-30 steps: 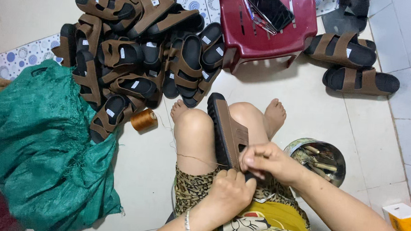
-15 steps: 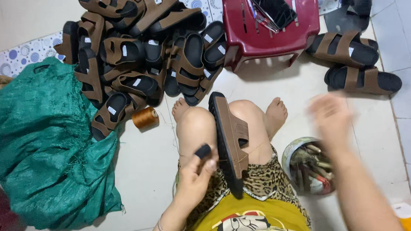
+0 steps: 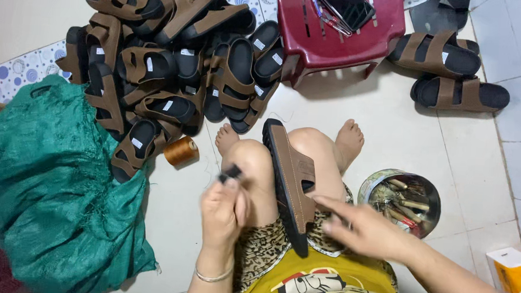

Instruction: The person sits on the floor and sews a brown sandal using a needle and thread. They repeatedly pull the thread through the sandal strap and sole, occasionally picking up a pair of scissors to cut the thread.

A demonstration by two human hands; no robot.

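While sandal (image 3: pixel 291 180) lies wedged on its edge betw. bent knees, L hand (image 3: pixel 223 212) fisted round small black tool (image 3: pixel 231 173) over L knee, R hand (image 3: pixel 362 230) blurred, fingers loosely spread, holding nothing, just beside sandal, tin (image 3: pixel 402 196) of tools nr R, thread spool (image 3: pixel 181 151) by sandal pile (image 3: pixel 164 72)

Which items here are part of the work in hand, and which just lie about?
In use: brown strapped sandal between the knees; small black tool in left hand; right hand beside the sandal.

Lying about: sandal pile, orange thread spool, round tool tin, red plastic stool, green sack.
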